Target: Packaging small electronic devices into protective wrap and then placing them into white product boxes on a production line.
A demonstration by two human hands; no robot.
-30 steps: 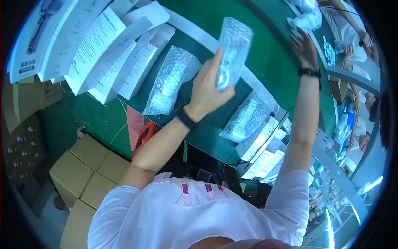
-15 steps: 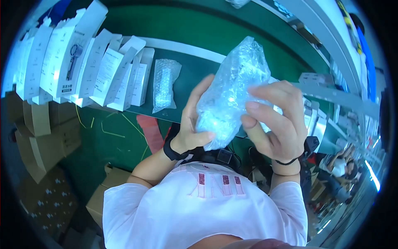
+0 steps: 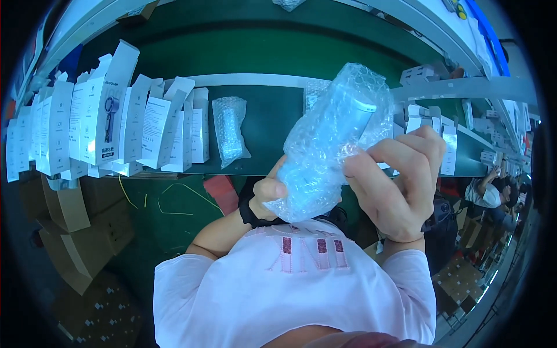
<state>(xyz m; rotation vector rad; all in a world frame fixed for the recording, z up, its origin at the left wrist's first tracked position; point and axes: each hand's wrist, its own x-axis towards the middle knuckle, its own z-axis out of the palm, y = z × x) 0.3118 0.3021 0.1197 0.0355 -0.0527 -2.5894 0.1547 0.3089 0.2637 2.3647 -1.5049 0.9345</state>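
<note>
A clear bubble-wrap bag (image 3: 322, 145) is held tilted in front of my chest, above the table's near edge. Through its plastic shows a pale blue, cylinder-shaped object (image 3: 355, 116). My left hand (image 3: 268, 194) grips the bag's lower end, thumb on the near side and the other fingers hidden behind it. At the bag's right side my right hand (image 3: 400, 180) pinches the plastic between thumb and forefinger, the other fingers curled. Another bubble-wrapped item (image 3: 230, 129) lies on the green table to the left. One more wrapped item (image 3: 314, 93) is partly hidden behind the bag.
White boxes (image 3: 104, 124) with raised flaps stand in a row at the left of the table (image 3: 264, 130). More white boxes (image 3: 449, 148) are at the right. Brown cartons (image 3: 87, 243) stand on the floor at left. Another person (image 3: 493, 188) is far right.
The bag has tipped slightly, and the pale blue object inside shows more plainly. My right fingers have closed into a pinch on the plastic. The whole view has shifted and turned.
</note>
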